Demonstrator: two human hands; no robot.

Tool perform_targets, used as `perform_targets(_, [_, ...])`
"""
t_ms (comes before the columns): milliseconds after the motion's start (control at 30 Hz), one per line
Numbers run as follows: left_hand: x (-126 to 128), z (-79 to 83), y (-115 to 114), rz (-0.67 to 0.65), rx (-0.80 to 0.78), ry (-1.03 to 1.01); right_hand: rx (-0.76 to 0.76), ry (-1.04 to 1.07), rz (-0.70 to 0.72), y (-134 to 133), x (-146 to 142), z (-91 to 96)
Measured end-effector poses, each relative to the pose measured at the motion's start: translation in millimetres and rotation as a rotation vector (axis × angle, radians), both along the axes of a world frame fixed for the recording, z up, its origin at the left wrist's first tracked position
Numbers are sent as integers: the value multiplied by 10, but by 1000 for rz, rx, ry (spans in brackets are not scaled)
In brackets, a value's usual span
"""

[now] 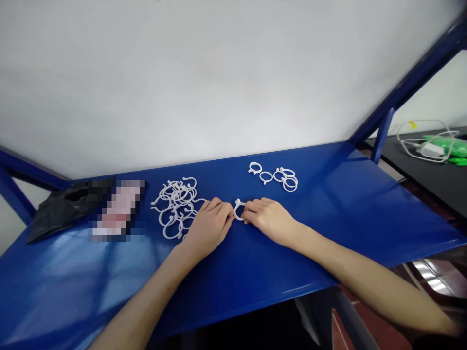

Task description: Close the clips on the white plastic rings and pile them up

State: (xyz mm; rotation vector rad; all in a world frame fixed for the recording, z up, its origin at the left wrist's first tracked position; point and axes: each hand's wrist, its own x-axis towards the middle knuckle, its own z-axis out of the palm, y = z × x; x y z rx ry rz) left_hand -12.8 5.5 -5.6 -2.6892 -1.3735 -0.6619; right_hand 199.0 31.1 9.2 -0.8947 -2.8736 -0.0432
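Pinching one white ring (239,212), two hands (209,223) (272,218), five rings (277,176) beyond

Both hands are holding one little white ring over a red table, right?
Not quite. The table is blue, not red. The head view shows the left hand and the right hand holding one little white ring between them over it.

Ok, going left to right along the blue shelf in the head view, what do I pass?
black bag → heap of white rings → left hand → single white ring → right hand → white charger on the side table
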Motion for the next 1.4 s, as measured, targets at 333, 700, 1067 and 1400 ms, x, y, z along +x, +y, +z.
perform_targets(333, [26, -18, -45, -194, 196, 119, 172, -25, 66, -81, -28, 39])
perform_targets(700, [124, 93, -139, -70, 388, 147, 227, 63, -5, -210, -109, 62])
perform_targets(1067, [25, -56, -42, 4, 157, 73, 249, 51, -69, -185, -168, -18])
perform_targets(1400, [-213, -8, 38, 5, 313, -82, 315, 187, 107, 37, -106, -79])
